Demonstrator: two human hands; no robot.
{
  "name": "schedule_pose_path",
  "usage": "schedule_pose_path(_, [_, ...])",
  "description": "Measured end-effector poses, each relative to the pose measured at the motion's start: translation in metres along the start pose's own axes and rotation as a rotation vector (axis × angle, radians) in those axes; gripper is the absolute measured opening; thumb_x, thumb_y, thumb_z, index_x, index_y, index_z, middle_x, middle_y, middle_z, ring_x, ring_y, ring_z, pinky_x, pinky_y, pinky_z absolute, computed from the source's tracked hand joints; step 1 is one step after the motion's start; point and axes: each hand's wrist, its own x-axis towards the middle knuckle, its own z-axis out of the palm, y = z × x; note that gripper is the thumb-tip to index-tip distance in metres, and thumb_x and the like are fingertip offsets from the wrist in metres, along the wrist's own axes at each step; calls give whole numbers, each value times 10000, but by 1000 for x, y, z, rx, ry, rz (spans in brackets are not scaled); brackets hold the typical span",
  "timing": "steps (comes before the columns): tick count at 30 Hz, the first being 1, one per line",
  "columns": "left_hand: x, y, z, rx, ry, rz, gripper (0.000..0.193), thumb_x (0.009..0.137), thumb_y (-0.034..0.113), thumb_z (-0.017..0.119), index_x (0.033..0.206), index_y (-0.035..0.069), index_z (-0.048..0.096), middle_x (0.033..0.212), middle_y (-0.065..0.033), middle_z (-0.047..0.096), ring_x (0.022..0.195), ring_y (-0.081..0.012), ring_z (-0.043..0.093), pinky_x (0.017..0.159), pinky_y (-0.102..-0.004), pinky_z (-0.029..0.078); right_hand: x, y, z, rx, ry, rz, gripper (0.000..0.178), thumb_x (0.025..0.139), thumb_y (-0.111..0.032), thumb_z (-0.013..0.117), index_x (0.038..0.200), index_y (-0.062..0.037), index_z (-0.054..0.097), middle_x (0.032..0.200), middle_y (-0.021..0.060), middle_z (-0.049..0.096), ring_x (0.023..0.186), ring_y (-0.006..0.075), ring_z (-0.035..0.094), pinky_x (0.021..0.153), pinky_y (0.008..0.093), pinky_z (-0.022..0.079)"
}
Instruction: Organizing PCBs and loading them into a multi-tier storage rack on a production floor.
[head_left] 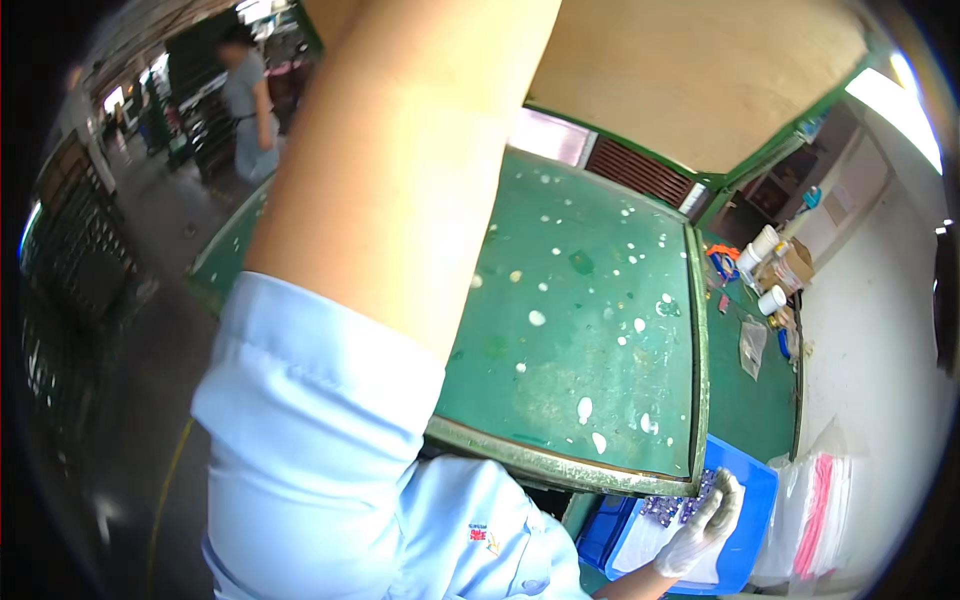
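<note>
Behind me the workshop recedes into dimness on the left, where a person (250,105) in grey-blue stands beyond a green table (590,330) spattered with pale spots; a tan board (690,70) slants above the table's far edge, and a white wall (870,340) closes off the right. My left forearm (390,170) rises across the view from a rolled light-blue sleeve (310,400) and leaves at the top, so I cannot tell what that hand's fingers are doing. My right hand (700,535), in a whitish glove, is over a blue tub (762,490) just beside the table's near right corner. Its fingers are fairly straight and close together (too small here to tell whether they grip anything). The small purple, shiny parts (662,510) lie in that tub, just left of my fingers, near a white sheet (640,550). Right of the tub stands a pink-and-white stack (818,510) in clear plastic; farther back, a second green bench (735,405) bears white containers (771,300), a cardboard box (795,265) and a clear bag (752,347).
</note>
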Motion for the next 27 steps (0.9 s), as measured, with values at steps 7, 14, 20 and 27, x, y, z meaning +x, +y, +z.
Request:
schedule_pose_path(7, [0,-2,8,154,-532,-25,804,922,572,338,1501,104,32,1554,-178,-26,1444,-295,37,1165,-399,111,-43,18,-10,58,-56,156,614,903,-419,577,1268,61,460,1188,182,553,1114,279,518,992,393,375])
schedule_pose_path(14, [-39,-98,134,241,-378,174,754,898,573,387,1475,113,231,1546,-143,150,1418,-369,128,1158,-393,170,-44,33,12,137,-147,77,625,883,-410,595,1271,62,466,1179,226,570,1074,305,560,925,385,426])
schedule_pose_path(20, [-34,-106,111,-207,-428,91,725,896,556,425,1444,95,311,1468,-191,324,1369,-362,280,1130,-396,246,-40,65,21,82,-227,-40,445,950,-356,517,1177,26,546,1025,183,624,929,267,585,826,395,442])
schedule_pose_path(27, [-45,-92,-51,91,-888,416,726,864,647,437,1288,68,547,1273,-148,571,1196,-302,515,1039,-384,368,-8,121,11,320,-280,120,503,958,-382,510,1287,-3,490,1256,121,506,1101,220,505,968,338,382])
